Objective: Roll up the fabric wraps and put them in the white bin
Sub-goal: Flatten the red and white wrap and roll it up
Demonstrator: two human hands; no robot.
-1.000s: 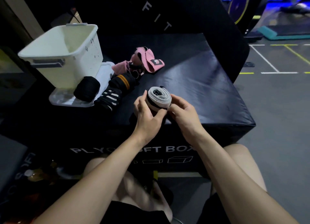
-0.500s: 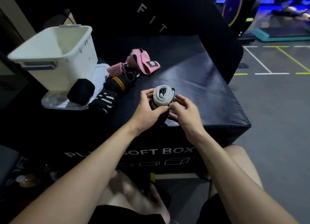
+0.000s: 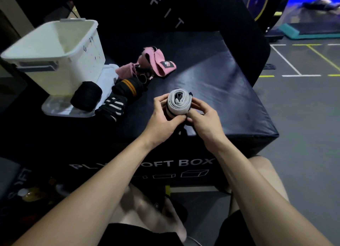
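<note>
While both hands (image 3: 184,120) grip it, the grey roll (image 3: 179,103) stands upright; spiral end up.

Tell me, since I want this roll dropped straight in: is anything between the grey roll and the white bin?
Nothing blocks it from above. The grey roll is held in both hands, left hand and right hand. The black wraps lie low between it and the open white bin.

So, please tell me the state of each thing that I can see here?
Grey wrap: rolled, gripped by left hand and right hand.
White bin: open, upright, looks empty.
Black wrap: rolled, on clear lid.
Pink wraps: loose.
Striped wraps: lying outside the bin.
</note>
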